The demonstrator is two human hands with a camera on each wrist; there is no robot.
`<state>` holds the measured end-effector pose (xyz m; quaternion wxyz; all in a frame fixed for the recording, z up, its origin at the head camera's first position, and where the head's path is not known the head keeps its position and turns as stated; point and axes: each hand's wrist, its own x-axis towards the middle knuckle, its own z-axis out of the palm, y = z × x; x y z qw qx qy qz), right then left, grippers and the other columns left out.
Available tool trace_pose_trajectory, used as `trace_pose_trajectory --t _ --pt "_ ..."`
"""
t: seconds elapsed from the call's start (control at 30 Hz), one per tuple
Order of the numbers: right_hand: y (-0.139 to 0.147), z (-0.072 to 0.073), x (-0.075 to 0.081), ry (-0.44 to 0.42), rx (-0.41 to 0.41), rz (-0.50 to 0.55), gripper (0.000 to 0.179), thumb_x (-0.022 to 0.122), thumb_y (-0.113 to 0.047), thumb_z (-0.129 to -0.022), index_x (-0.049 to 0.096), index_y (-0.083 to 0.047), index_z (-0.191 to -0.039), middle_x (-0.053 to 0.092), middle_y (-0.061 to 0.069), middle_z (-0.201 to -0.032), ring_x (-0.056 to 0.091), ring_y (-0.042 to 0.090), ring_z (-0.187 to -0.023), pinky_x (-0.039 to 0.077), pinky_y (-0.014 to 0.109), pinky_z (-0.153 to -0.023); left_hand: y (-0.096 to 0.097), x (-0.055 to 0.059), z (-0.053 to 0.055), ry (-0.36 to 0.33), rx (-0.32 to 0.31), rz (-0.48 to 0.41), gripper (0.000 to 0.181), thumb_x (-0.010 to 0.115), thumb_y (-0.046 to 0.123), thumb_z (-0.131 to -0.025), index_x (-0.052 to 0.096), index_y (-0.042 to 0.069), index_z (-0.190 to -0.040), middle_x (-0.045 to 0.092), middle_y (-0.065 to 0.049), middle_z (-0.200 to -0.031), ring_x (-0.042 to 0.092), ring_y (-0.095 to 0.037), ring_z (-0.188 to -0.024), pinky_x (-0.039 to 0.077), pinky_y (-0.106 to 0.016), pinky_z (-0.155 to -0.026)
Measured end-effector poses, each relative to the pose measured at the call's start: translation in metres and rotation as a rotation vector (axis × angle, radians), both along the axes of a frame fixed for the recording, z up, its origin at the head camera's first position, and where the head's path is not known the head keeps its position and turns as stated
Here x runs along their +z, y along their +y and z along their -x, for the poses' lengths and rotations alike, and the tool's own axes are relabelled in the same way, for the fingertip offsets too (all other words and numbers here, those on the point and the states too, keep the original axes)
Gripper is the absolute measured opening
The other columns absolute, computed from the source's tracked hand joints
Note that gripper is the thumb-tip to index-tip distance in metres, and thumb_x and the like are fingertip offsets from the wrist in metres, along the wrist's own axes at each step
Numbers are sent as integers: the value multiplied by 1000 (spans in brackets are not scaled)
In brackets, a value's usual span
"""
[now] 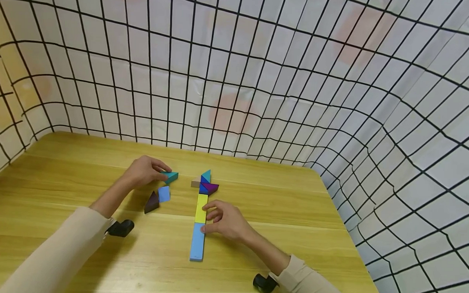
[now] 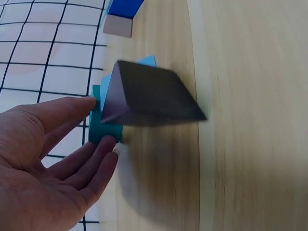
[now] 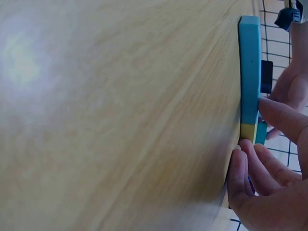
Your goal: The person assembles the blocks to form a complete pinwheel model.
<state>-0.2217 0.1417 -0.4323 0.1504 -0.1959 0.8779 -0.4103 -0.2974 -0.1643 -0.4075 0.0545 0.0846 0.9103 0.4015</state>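
Observation:
My left hand [image 1: 144,171] grips a teal triangular block [image 1: 170,177] between thumb and fingers; the left wrist view has the same teal block [image 2: 97,129] at the fingertips. A dark brown triangular block [image 1: 152,202] and a light blue square block [image 1: 164,194] stand just in front of that hand. My right hand [image 1: 229,222] rests along a row of blocks. Its thumb touches the long light blue block [image 1: 197,244], and its fingers touch the yellow block [image 1: 201,205]. In the right wrist view the fingers partly hide the yellow block [image 3: 248,131].
Beyond the yellow block, blue pieces [image 1: 203,190], a purple block [image 1: 212,188], a tan block [image 1: 195,183] and a teal triangle [image 1: 206,175] form the row's far end. A black wire grid [image 1: 229,77] encloses the wooden table [image 1: 293,230] at back and sides.

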Motion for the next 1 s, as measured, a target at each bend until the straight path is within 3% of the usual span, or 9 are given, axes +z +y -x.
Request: trace_pose_trajectory --t 0.13,0.37,0.83,1.0 --pt "1 1 0 5 2 0 50 87 -21 -80 67 -11 -125 74 6 -107 65 18 -96 54 35 -86 8 -1 3 19 -9 -7 26 74 16 -92 76 5 -116 74 -20 -115 66 -37 -108 54 -47 -91" --pt "0 1 0 -1 -13 -9 50 87 -22 -80 67 -12 -124 74 4 -106 63 17 -95 54 36 -86 24 -3 9 33 -12 4 26 74 16 -91 77 7 -115 75 -18 -112 67 -36 -109 53 -47 -92" --pt "1 1 1 -3 -8 3 50 87 -22 -80 67 -11 -125 74 5 -106 65 18 -95 54 36 -86 43 -3 12 19 0 -16 25 73 12 -89 78 7 -113 76 -18 -110 68 -30 -97 53 -34 -75" --pt "1 1 0 -8 -8 0 49 87 -21 -80 67 -12 -124 74 5 -107 66 19 -96 55 37 -86 49 -3 13 13 6 -16 23 73 13 -91 78 8 -112 75 -17 -110 68 -30 -97 54 -35 -77"
